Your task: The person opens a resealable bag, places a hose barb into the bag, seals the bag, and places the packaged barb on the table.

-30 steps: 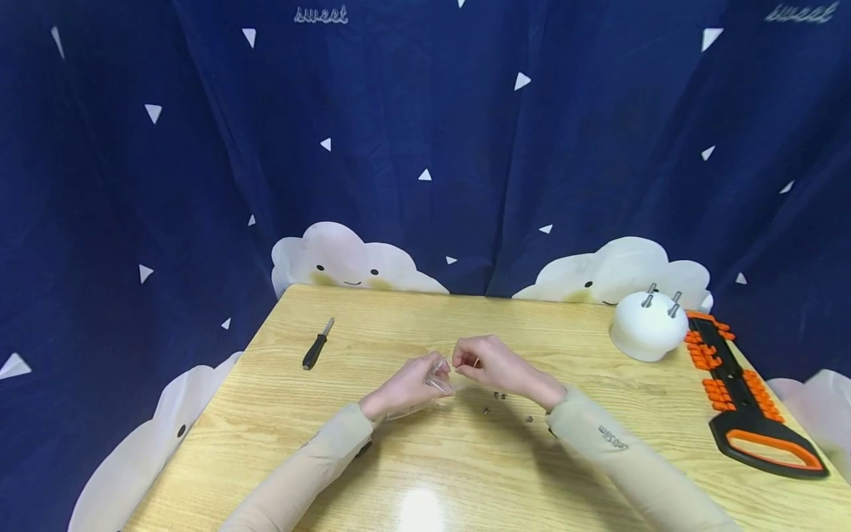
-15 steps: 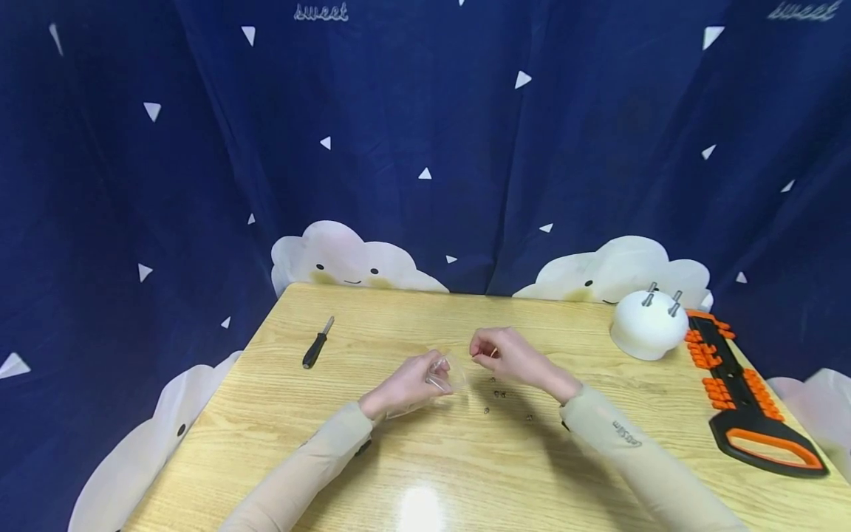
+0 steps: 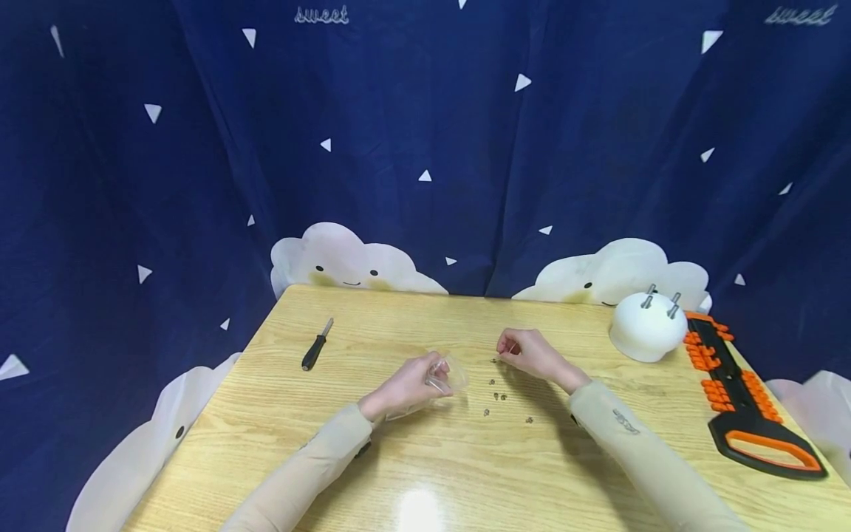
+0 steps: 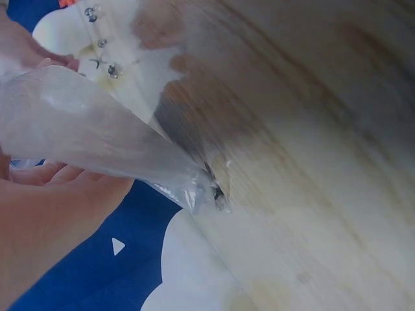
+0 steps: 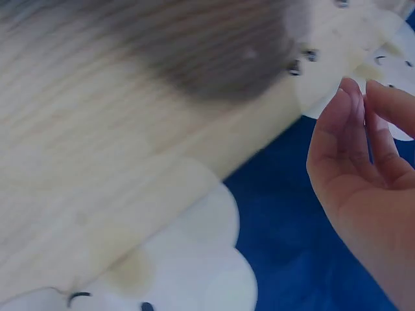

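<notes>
My left hand [image 3: 407, 382] grips a clear plastic bag [image 3: 456, 374] whose open mouth faces right. In the left wrist view, the bag [image 4: 91, 126] hangs down with small dark metal bits [image 4: 218, 193] in its bottom corner. My right hand [image 3: 534, 355] hovers over the table, right of the bag, beside a small metal piece [image 3: 494, 360]. Its fingers are loosely bent; in the right wrist view, the thumb [image 5: 388, 103] stands a little apart from the other fingertips, with nothing visible between. Several more small metal pieces [image 3: 499, 397] lie scattered nearby, too small to identify.
A screwdriver [image 3: 315, 352] with a black handle lies at the left. On the right stand a white round base [image 3: 648, 329] with metal pegs on top and a black-and-orange rack with a handle [image 3: 734, 391]. The wooden table [image 3: 372, 318] ends at a blue curtain.
My right hand has moved away from the bag's mouth to the right, uncovering metal pieces on the table. The left hand stays in place with the bag.
</notes>
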The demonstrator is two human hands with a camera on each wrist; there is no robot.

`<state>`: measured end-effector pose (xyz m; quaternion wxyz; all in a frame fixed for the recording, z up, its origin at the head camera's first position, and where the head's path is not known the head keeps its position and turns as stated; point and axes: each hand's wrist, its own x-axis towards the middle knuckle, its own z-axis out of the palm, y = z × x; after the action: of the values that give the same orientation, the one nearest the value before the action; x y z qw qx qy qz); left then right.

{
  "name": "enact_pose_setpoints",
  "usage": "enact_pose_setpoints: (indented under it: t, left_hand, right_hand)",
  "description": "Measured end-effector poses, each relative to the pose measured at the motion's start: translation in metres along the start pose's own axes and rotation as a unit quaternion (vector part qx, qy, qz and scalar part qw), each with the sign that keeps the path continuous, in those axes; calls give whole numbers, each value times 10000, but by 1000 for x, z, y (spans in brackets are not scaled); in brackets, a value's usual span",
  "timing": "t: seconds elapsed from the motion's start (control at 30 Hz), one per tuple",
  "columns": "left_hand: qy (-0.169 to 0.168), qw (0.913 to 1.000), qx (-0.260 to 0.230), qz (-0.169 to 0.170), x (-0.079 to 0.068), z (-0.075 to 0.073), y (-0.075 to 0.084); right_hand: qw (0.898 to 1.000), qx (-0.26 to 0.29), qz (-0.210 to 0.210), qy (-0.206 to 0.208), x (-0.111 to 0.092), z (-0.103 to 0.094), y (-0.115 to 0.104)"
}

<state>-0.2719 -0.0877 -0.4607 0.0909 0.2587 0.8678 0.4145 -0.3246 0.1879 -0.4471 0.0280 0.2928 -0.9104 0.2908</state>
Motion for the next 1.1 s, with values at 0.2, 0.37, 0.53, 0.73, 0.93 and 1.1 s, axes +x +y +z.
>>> enact_pose_setpoints:
  t: [0.2,0.37,0.53,0.73,0.93,1.1]
  left_hand:
    - [-11,10000,19,11,0,-1,-1]
    - [-26,10000,-3,-70,0,-1,-2]
    - [-22,10000,-21,-40,-1,-1,-2]
    - [-10,10000,-78,26,-1,-1,-2]
    - [-48,9999,-98,-45,-2,-1,-2]
    - [-56,10000,-79,-9,-3,0,-2]
  right_hand:
    - [9997,-52,228,-82,2,7,18]
    - [9992,-356,174,-82,4,13,27]
    - [9978,-651,-45,-92,7,18,30]
    - [9970,-762,-104,-121,7,20,30]
    - [9964,-827,-160,-6,5,20,29]
    - [9969,-765,-170,23,3,19,28]
